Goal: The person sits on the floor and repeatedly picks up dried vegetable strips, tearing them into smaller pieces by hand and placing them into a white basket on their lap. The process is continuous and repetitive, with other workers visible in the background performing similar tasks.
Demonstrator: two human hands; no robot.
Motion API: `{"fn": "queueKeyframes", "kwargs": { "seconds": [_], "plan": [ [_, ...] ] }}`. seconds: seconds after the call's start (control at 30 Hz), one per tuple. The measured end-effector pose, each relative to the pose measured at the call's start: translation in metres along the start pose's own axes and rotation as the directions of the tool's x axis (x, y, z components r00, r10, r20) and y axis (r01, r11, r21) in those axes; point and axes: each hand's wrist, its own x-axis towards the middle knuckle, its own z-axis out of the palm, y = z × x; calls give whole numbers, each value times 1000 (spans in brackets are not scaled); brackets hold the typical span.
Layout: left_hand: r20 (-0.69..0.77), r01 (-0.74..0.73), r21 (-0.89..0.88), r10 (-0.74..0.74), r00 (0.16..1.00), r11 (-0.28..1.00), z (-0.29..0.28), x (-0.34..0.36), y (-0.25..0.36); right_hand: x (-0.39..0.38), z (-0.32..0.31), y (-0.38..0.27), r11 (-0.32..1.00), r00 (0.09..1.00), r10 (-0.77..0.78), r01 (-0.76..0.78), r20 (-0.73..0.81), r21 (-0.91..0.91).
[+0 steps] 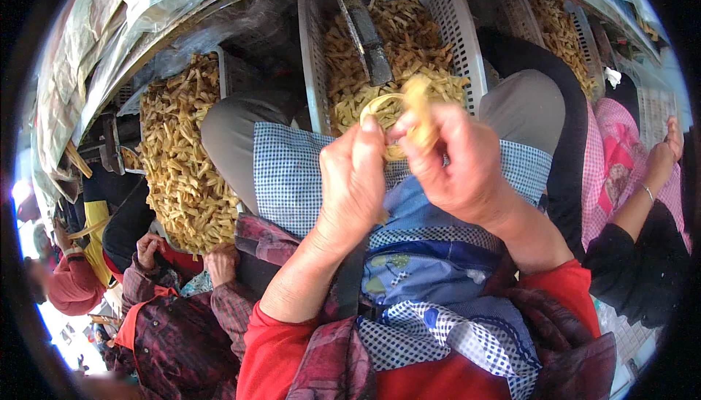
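At twelve o'clock, a white crate (317,86) is framing open room around a dark bar (369,42); the left knee (230,133) is bordering nine o'clock, the right knee (524,102) two. Angling inward, the left hand (353,173) and right hand (460,157) are gripping a looped yellow strip (418,102) between them.

Even light mid-scene, overexposed violet-fringed glare at left, shiny highlights on far-left plastic sheeting (95,56), dark shadow left of the far white crate (315,71), motion blur on the yellow strip (418,108), fisheye curvature bending straight edges toward a black rim
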Motion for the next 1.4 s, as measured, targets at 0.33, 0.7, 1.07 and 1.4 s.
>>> {"fn": "queueKeyframes", "kwargs": {
  "seconds": [0.33,0.7,1.07,1.4],
  "plan": [
    [372,-25,175,-43,927,984,-37,5,-11,36,-59,4,375,924,265,-361,274,854],
    [88,467,-115,-459,884,877,-33,45,-44,66,-5,76,907,996,85,-74,9,-414],
    [318,-576,667,519,794,473,-31,9,23,12,-10,-19,980,896,-4,93,444,-178],
    [175,-114,269,68,982,957,-15,-23,11,-2,-40,-20,629,707,114,-595,698,500]
  ]
}}
